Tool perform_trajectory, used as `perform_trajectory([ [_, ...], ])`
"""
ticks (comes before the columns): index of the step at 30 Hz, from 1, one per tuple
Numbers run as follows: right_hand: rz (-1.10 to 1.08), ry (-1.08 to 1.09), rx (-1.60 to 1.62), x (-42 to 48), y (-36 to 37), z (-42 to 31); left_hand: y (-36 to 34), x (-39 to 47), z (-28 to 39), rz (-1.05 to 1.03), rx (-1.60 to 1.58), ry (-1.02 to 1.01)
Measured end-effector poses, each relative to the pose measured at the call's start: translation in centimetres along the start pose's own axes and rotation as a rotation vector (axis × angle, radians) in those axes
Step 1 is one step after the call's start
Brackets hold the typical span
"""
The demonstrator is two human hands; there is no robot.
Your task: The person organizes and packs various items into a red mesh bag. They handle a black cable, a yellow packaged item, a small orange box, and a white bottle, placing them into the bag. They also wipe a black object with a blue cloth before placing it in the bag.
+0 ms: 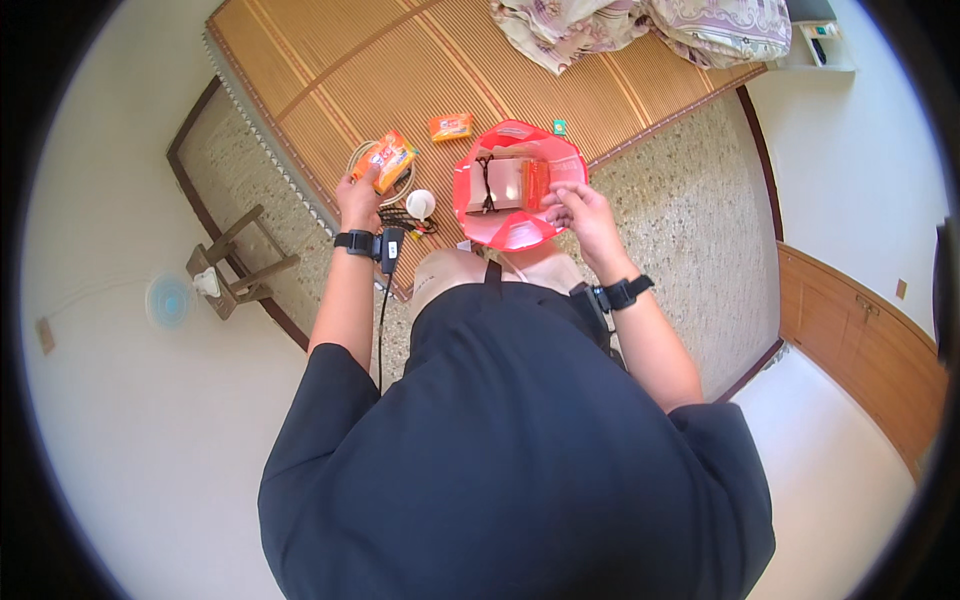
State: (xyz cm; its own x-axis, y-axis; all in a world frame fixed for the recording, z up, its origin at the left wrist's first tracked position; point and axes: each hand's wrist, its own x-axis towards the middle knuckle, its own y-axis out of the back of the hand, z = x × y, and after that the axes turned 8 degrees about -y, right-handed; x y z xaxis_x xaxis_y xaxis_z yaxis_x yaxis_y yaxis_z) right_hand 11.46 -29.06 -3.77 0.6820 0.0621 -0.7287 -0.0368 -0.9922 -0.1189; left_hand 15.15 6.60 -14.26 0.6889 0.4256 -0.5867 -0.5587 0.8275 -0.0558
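My left hand (359, 199) grips an orange plastic-wrapped packet (387, 160) above a coiled pale cable (355, 155) on the woven mat. A red and white bag (565, 152) stands wide open in front of my knees. Inside it lie a pale box-like item (507, 184) with a black cord across it and a red-orange packet (535, 184). At the bag's right rim is my right hand (581, 214), its fingers apart and slightly curled, with nothing seen in them. Another orange packet (451, 127) rests on the mat left of the bag. Near my left wrist are a white round object (421, 204) and black cables (401, 220).
The mat (375, 67) covers a bed-like platform. Patterned bedding (637, 30) is heaped at its far side, and a small green item (559, 127) lies beyond the bag. A wooden stool (217, 281) and a blue fan (169, 301) are at the left. Wooden cabinets (847, 322) stand right.
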Motion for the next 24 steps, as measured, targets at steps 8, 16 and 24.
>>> perform_trajectory([
  [8, 0.137, -0.228, 0.058, 2.5, 2.1, 3.1, -5.9, 10.2, -9.7, 0.012, 0.181, 0.023],
  [16, 0.088, -0.344, -0.041, 6.4, 1.2, 4.2, -10.1, 16.6, -14.5, 0.006, 0.274, 0.165],
  [24, 0.168, -0.633, 0.334, 9.6, -1.0, 2.7, -12.5, 22.8, -18.5, -0.181, 0.392, 0.229],
])
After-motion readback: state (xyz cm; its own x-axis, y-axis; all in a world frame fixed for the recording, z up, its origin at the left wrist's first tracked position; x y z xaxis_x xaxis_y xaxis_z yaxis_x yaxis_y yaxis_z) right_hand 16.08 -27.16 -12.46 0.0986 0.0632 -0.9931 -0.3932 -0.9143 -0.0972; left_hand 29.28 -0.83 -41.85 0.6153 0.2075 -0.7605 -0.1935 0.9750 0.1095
